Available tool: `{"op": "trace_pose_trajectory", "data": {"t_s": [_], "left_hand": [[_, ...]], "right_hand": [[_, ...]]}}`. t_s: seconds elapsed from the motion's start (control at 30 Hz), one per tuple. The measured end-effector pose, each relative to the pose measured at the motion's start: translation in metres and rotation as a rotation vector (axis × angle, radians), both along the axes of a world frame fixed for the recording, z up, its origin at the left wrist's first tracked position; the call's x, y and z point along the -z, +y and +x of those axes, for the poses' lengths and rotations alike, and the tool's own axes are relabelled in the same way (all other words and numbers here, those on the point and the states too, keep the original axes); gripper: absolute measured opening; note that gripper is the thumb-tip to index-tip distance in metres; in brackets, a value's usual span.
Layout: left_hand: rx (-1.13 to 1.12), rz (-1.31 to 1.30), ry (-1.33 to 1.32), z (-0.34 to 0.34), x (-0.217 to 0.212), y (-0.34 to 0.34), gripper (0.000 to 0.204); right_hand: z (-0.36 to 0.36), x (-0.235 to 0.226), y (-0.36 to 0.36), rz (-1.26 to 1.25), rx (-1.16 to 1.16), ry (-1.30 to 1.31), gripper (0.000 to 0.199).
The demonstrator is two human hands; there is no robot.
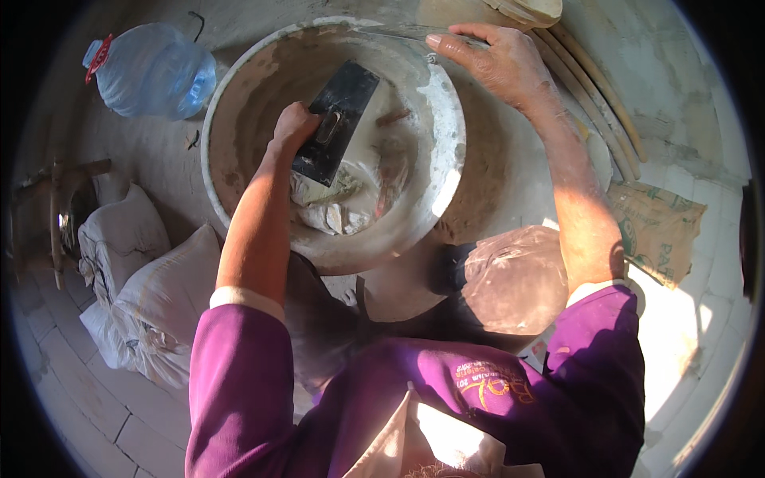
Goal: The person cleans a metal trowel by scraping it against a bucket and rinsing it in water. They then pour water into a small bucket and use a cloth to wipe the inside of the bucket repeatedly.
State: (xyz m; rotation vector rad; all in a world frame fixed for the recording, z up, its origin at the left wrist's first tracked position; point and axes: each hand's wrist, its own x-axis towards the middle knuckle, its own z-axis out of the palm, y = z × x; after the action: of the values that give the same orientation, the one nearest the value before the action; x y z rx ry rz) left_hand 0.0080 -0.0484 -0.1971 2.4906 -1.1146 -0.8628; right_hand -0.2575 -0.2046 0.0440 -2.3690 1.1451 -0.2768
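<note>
A wide round basin (446, 135), smeared with pale plaster, stands on the floor in front of me. Whitish wet lumps of plaster (335, 211) lie at its bottom. My left hand (293, 126) reaches into the basin and grips the handle of a dark rectangular trowel (339, 119), whose blade tilts down onto the lumps. My right hand (494, 60) lies over the basin's far right rim, with the fingers curled on the edge.
A big clear water bottle (151, 72) with a red cap lies at the far left. Filled white sacks (151, 279) are piled at my left beside a wooden stool (60, 207). Wooden poles (598, 95), a brown paper bag (657, 227) and a dusty plastic bag (514, 279) are at the right.
</note>
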Motion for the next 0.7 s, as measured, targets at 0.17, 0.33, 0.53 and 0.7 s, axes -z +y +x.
{"op": "trace_pose_trajectory", "data": {"t_s": [0.17, 0.33, 0.53, 0.7], "left_hand": [[-0.082, 0.015, -0.037, -0.006, 0.083, 0.007, 0.038], [0.184, 0.109, 0.24, 0.035, 0.159, 0.024, 0.032], [0.211, 0.523, 0.283, 0.016, 0.064, -0.008, 0.029], [0.606, 0.396, -0.156, 0.068, 0.088, -0.007, 0.033]], "right_hand": [[-0.011, 0.006, -0.006, 0.005, -0.002, 0.047, 0.079], [-0.011, 0.026, -0.019, 0.0, -0.041, 0.02, 0.078], [0.008, 0.026, -0.026, -0.026, -0.083, 0.033, 0.066], [0.014, 0.026, -0.022, 0.031, -0.069, 0.05, 0.067]]}}
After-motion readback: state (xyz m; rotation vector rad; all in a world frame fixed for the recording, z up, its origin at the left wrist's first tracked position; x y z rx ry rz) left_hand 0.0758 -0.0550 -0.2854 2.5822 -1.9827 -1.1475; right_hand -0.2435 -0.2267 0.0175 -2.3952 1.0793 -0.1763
